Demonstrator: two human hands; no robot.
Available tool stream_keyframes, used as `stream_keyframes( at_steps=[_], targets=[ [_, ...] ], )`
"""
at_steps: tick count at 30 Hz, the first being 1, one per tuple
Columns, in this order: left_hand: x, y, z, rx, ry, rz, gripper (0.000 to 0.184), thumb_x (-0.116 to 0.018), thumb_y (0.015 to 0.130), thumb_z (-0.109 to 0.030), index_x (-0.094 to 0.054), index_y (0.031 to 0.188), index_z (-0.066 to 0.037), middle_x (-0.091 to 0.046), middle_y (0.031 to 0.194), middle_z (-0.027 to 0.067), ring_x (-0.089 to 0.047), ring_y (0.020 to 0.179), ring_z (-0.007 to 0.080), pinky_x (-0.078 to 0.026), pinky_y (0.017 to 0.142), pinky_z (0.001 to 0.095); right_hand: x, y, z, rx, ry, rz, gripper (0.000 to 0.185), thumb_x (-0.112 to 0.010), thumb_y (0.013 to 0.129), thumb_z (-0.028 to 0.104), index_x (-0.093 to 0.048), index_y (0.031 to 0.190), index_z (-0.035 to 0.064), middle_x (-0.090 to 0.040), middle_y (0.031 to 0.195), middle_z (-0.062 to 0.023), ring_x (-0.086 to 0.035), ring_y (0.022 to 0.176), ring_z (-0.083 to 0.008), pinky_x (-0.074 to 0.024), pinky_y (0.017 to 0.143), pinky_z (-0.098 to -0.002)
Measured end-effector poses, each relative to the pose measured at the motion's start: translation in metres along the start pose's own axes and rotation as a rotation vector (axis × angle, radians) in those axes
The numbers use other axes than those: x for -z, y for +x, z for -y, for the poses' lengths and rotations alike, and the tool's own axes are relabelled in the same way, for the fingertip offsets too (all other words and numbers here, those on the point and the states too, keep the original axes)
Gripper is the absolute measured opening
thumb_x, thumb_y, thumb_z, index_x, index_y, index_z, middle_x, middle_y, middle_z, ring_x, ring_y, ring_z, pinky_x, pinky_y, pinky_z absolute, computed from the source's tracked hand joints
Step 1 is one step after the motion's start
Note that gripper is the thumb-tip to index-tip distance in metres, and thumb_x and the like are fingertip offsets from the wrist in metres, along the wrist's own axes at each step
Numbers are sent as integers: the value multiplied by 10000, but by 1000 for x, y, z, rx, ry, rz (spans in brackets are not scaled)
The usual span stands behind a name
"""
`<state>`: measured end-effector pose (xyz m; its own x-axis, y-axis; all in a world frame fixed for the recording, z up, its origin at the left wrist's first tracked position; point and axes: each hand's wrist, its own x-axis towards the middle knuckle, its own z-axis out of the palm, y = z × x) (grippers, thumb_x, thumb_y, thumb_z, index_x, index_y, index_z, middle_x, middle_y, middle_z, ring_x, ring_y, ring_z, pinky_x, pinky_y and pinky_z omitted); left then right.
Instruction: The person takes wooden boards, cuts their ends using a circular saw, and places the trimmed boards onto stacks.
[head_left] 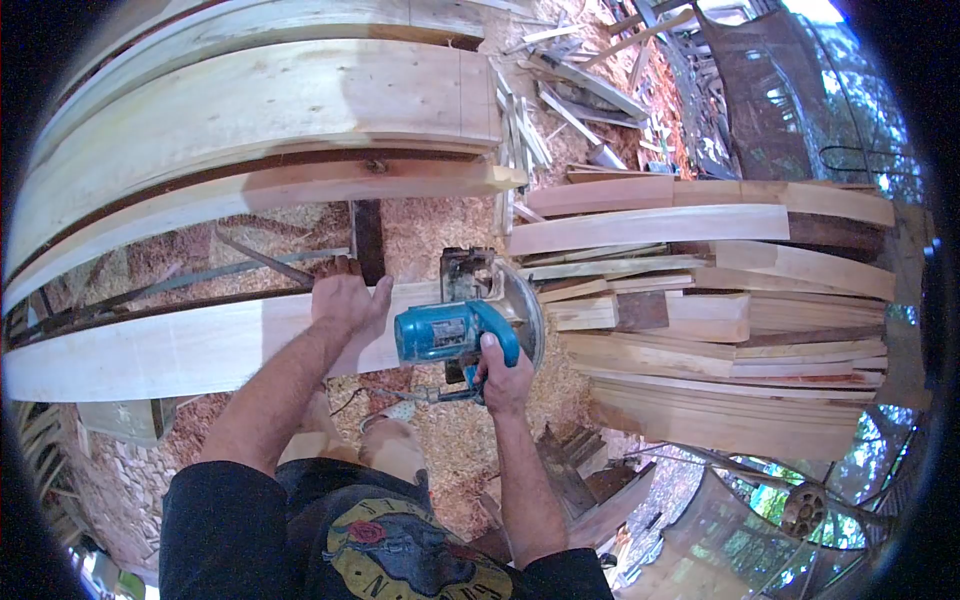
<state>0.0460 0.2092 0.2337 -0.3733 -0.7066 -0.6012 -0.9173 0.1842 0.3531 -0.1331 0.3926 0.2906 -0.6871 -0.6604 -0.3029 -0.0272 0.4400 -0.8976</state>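
Note:
My right hand [507,378] is wrapped around the rear handle of a teal circular saw [440,333]. The saw's base plate sits at the right end of a long pale wooden board [200,345], and its round blade guard faces right. Behind the saw, a cable hangs below the board. My left hand [345,303] grips the same board to the left of the saw, its fingers curled over the far edge and its thumb lying on top. Blade and cut line are hidden under the saw.
Wide planks [250,100] lie along the far left. A stack of cut boards [700,320] stands to the right. A dark support beam [367,240] runs under the board. Sawdust [440,220] covers the ground, with offcuts [590,85] scattered at the back.

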Motion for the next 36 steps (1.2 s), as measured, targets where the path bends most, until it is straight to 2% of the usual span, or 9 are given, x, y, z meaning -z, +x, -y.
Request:
stream_keyframes(
  at_steps=[2, 4, 9, 12, 15, 18, 21, 24, 36],
  targets=[
    [-29, 10, 11, -59, 40, -229, 789, -359, 959, -640, -710, 971, 66, -689, 971, 279, -687, 999, 385, -516, 918, 454, 1, 0, 2, -5, -15, 1, 365, -689, 945, 357, -610, 758, 53, -544, 565, -7, -509, 479, -100, -416, 461, -280],
    [-39, 13, 15, -87, 63, -343, 835, -342, 956, -657, -750, 858, 65, -708, 851, 289, -716, 921, 395, -543, 870, 454, 1, -1, 5, 2, -27, 2, 364, -687, 946, 354, -608, 755, 54, -545, 565, -9, -511, 479, -102, -415, 461, -281],
    [-24, -2, 6, -76, 10, -265, 837, -336, 958, -651, -748, 874, 72, -708, 848, 291, -720, 914, 394, -550, 858, 452, 7, 1, 3, 18, 14, 16, 308, -707, 944, 323, -650, 812, 51, -554, 599, 23, -508, 500, -70, -403, 459, -261],
    [-24, -5, 4, -78, 19, -302, 820, -348, 961, -641, -748, 858, 68, -705, 835, 292, -719, 900, 399, -549, 853, 456, 9, 3, 5, 27, -5, 16, 304, -711, 942, 313, -640, 795, 57, -553, 594, 24, -508, 501, -71, -401, 459, -261],
    [2, -17, -5, 12, -13, 15, 784, -371, 950, -642, -722, 1087, 46, -709, 1079, 255, -683, 1074, 351, -479, 1001, 439, 8, 6, 8, -6, -16, -6, 296, -716, 938, 305, -623, 820, 51, -579, 640, 17, -509, 505, -73, -401, 459, -256],
    [-18, -12, 0, -9, 37, -172, 787, -364, 950, -644, -749, 1028, 38, -731, 988, 241, -699, 1034, 348, -489, 992, 431, -1, 2, 16, 48, 55, -74, 330, -689, 947, 334, -640, 1011, 14, -559, 625, -18, -508, 473, -104, -425, 444, -267],
    [-22, -19, -1, -57, -51, -236, 796, -372, 965, -633, -743, 834, 58, -701, 832, 295, -712, 895, 408, -543, 854, 470, 2, -2, 21, 70, 108, -53, 352, -730, 932, 279, -651, 1152, 16, -619, 748, 6, -521, 538, -67, -406, 467, -246],
    [-21, -23, -2, -60, -36, -222, 800, -369, 967, -635, -744, 855, 63, -706, 871, 296, -706, 929, 408, -533, 884, 470, 16, 7, 8, 70, 75, 84, 410, -727, 935, 254, -631, 1263, 29, -618, 760, 3, -510, 540, -67, -412, 475, -245],
    [-4, -36, -10, -60, -55, -170, 807, -361, 970, -642, -754, 885, 57, -715, 899, 286, -711, 952, 390, -537, 885, 459, 26, 11, 6, 58, 133, 138, 438, -736, 919, 207, -602, 1282, 2, -626, 794, -18, -529, 565, -78, -434, 493, -246]
  ],
)
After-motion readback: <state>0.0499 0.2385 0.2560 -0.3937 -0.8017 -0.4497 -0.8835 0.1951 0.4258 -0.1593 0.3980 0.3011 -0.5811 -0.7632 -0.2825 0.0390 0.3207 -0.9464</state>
